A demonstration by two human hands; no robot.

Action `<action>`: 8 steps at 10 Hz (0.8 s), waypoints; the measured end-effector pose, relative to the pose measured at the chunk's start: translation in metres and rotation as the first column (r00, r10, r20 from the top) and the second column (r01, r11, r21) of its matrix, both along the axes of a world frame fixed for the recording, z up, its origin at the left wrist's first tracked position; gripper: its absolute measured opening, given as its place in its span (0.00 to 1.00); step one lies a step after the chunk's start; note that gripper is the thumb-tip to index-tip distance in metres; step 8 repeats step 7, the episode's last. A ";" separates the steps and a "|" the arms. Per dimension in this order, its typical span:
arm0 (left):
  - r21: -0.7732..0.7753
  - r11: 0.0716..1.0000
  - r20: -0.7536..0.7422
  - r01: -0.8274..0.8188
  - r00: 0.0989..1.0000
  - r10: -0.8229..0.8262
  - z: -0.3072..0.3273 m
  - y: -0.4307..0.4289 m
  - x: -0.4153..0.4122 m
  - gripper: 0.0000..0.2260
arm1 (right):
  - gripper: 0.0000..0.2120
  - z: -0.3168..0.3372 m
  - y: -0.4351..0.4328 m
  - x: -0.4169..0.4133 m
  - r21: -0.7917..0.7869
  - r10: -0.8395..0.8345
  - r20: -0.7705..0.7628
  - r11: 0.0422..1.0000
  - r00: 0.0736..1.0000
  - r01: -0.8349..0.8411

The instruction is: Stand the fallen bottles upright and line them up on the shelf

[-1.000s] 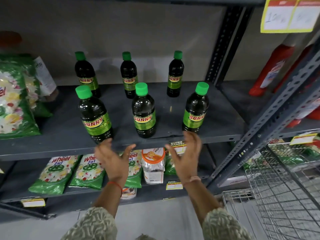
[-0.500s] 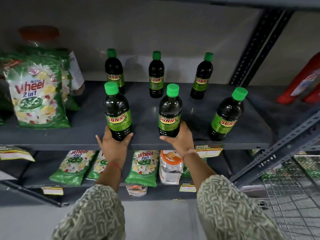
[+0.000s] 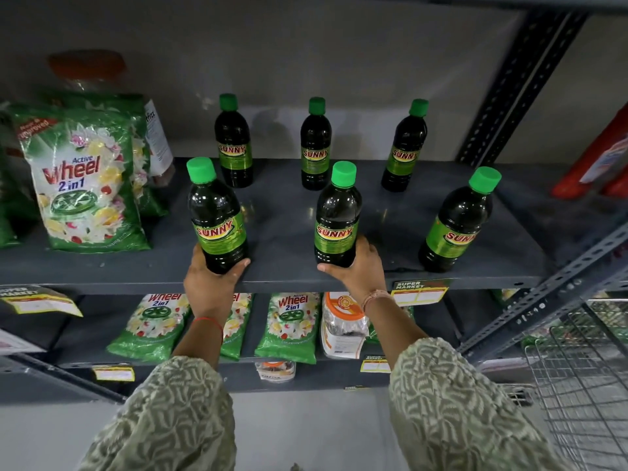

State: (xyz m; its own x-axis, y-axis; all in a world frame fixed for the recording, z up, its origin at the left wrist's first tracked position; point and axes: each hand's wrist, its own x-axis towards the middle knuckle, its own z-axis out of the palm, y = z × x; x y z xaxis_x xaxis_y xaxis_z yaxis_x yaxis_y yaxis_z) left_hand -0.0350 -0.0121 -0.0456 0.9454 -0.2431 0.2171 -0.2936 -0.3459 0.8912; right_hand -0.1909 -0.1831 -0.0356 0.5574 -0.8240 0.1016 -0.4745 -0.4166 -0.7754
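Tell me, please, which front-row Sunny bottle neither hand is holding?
The front-right bottle. The left hand grips the front-left bottle and the right hand the front-middle bottle; it stands apart, untouched.

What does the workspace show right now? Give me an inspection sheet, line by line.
Surface: grey metal shelf, front edge carrying a yellow price tag.
Job's things: six green-capped SUNNY bottles, all upright, in two rows of three; back row, front right bottle untouched.
Clutter: Wheel detergent bag at left.
Grippers: left hand cups the front left bottle; right hand cups the front middle bottle.
Cables: nothing seen.
Surroundings: wire trolley at right; red bottles on the neighbouring shelf.
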 end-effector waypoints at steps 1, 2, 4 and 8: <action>0.016 1.000 -0.002 0.001 1.000 -0.001 0.002 0.001 0.000 0.30 | 0.34 0.000 0.001 0.000 0.004 0.003 0.005 1.000 1.000 -0.003; 0.022 1.000 -0.008 -0.001 1.000 0.001 0.003 0.002 -0.001 0.31 | 0.34 0.001 0.003 0.000 0.002 0.004 -0.006 1.000 1.000 -0.004; 0.020 0.999 -0.048 0.038 0.998 -0.037 -0.001 0.004 0.003 0.36 | 0.36 0.003 0.004 -0.002 0.017 0.009 -0.012 1.000 1.000 -0.009; 0.252 0.968 0.174 -0.005 0.984 -0.040 -0.021 0.025 -0.035 0.42 | 0.42 -0.009 0.039 -0.026 -0.181 -0.039 -0.010 0.983 0.999 0.037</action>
